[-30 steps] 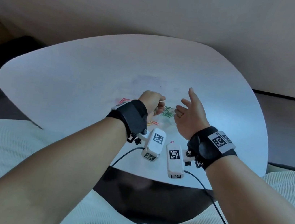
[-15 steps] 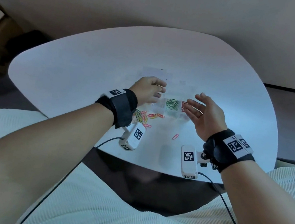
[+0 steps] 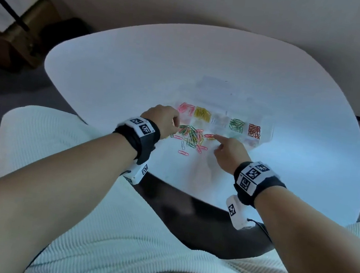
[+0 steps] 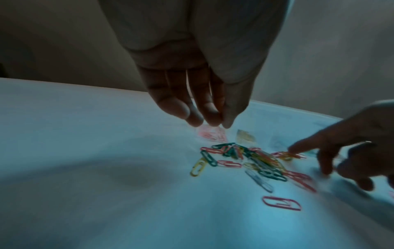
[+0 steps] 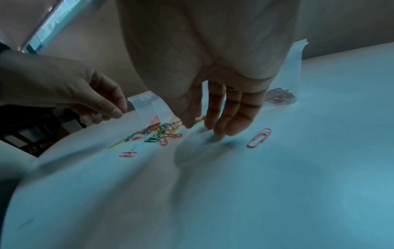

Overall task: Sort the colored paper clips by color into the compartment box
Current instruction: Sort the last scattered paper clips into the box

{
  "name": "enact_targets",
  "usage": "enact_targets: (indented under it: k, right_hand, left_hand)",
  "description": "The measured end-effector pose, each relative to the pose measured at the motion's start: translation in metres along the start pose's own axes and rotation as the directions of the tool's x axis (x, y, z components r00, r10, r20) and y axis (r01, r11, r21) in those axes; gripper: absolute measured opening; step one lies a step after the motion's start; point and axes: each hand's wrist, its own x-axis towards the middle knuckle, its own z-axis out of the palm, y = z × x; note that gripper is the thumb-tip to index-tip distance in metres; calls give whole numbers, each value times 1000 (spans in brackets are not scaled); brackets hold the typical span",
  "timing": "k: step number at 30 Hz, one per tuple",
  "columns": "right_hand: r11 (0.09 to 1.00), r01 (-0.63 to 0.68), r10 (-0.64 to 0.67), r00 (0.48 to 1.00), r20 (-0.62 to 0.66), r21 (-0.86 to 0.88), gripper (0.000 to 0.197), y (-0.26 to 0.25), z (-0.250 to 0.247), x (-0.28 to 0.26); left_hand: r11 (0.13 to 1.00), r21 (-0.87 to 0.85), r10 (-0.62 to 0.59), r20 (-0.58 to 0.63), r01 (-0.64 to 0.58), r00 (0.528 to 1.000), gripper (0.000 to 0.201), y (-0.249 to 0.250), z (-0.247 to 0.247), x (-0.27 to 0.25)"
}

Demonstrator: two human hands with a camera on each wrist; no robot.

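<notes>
A loose heap of coloured paper clips lies on the white worktop, green, yellow, pink, red and pale wire loops tangled across one another, with single pink clips strayed toward the near edge, one lying apart from the rest. Just behind the heap sits a clear compartment box, a row of cells side by side. Reading from the left, the cells hold pink clips, yellow clips, pale, nearly colourless clips, green clips and red clips. A second row of cells nearer the person looks mostly bare, though glare makes that hard to judge.

The person's left hand hovers at the heap's left edge; in the left wrist view its fingers hang bunched, tips close to the thumb, above the clips, and nothing shows between them, so its grip cannot be told with certainty. The right hand reaches in from the right with the index finger stretched straight, its tip on an orange-red clip at the heap's right edge, the other fingers loosely curled, holding nothing.
</notes>
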Motion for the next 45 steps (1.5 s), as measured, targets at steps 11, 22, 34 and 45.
enact_targets:
  k: [11,22,34,45]
  right_hand:
    - [983,-37,10,989,-147,-182,33,17,9,-14]
    - [994,-106,100,981,-165,-28,20,12,17,-19]
    - [985,-172,172,980,-100,6,5,0,17,-19]
    - [249,-164,261,961,97,955,30,-32,4,-12]
  left_hand:
    - [995,-36,-86,56,88,995,18,-22,22,5]
    - [992,-11,-125,123,128,984,30,-18,25,2]
    - [994,54,-108,177,100,978,25,-18,23,2]
    - [987,156,3,188,-33,982,16,-9,26,5]
